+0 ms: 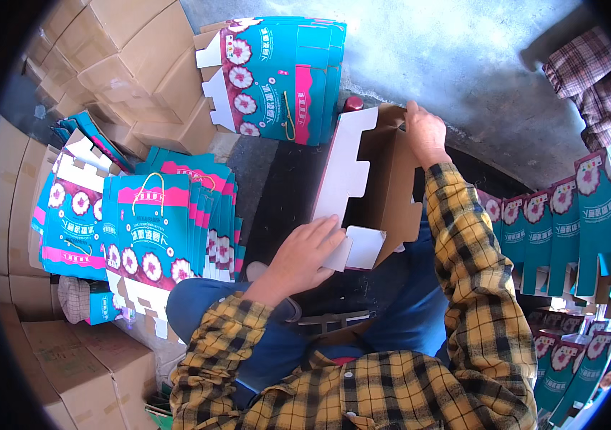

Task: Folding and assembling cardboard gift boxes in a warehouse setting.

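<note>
Flat teal cartons (155, 229) stacked on edge at left, pink band and flower print on the faces, yellow cord handle showing on the front one. Second pile of flat cartons (280, 75) lies at top centre on the concrete floor (449, 50). Brown shipping boxes (126, 64) stacked at upper left; more brown boxes (76, 365) at lower left. Row of folded teal boxes (564, 229) stands upright at right, further ones below it. Plaid cloth (592, 79) lies at upper right.
</note>
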{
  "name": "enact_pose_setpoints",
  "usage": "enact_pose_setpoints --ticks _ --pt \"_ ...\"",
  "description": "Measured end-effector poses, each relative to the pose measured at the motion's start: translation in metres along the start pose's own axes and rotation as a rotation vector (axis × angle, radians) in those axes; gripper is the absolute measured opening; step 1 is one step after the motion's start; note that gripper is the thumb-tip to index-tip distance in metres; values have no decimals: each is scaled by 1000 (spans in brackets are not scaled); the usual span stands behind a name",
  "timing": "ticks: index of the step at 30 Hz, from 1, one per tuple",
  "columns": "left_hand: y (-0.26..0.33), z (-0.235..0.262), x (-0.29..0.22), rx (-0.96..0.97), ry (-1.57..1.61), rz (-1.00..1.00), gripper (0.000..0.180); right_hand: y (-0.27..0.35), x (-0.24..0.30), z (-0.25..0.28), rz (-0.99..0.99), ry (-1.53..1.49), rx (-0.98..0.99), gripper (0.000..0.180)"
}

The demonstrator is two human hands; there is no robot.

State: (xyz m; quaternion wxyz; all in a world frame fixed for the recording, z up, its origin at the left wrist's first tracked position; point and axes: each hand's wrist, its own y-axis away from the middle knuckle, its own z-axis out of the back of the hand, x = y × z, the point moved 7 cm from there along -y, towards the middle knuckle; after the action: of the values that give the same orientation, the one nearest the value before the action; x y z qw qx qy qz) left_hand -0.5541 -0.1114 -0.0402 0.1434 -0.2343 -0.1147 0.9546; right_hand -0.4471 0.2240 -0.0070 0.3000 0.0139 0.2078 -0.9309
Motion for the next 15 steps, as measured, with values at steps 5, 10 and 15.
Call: enact_pose_setpoints --ticks 5,10,15 --pt "-5 -5 1 35 8 -4 75 14 15 25 133 -13 -203 22" --pt "10 1 9 1 52 61 75 87 89 94 525 -390 158 32" --pt "9 2 7 3 64 57 75 154 107 90 656 -766 942 44"
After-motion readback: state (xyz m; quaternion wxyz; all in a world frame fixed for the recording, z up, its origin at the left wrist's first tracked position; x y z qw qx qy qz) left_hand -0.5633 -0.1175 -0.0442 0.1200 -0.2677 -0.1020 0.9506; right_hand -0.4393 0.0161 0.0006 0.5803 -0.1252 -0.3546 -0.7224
